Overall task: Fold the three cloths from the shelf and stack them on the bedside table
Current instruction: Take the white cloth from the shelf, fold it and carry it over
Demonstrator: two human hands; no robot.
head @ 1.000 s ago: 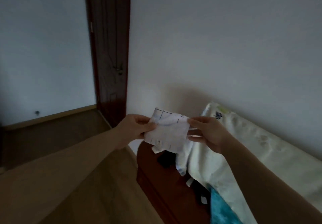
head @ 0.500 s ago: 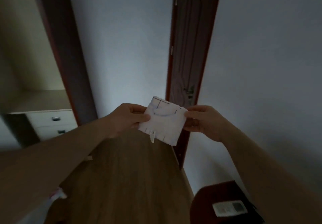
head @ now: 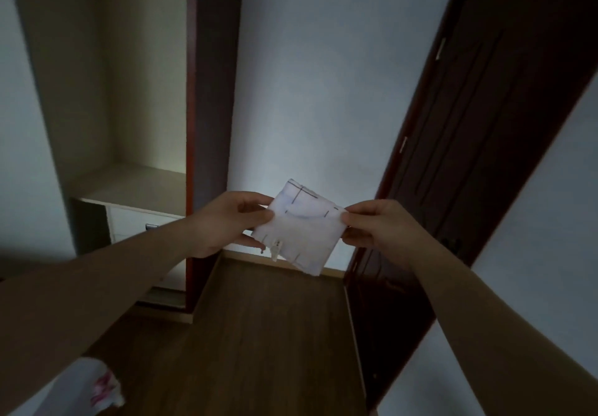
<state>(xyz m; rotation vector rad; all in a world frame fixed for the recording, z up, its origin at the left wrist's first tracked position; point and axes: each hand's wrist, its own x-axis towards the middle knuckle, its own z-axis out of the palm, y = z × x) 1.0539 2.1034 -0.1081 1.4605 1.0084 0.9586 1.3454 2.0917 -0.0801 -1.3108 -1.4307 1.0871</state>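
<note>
Cloth (head: 299, 229) was folded small, held mid-air near the door (head: 479, 143); left hand (head: 226, 224) and right hand (head: 378, 229) each pinched an edge; next, I'd guess, carrying it to the counter, which wasn't in sight.

i can't read any text, brand, number or sign from here. the folded white cloth (head: 299, 229) carries only thin dark lines that cross near its upper corner and short dashes along its edges, no letters. a small tag (head: 276, 249) hangs at the cloth's lower edge, too small and blurred for me to make out any print. the white fabric (head: 94, 389) at the lower left corner of my view has pink marks on it, smeared, and i can't tell whether they are lettering or pattern.
</note>
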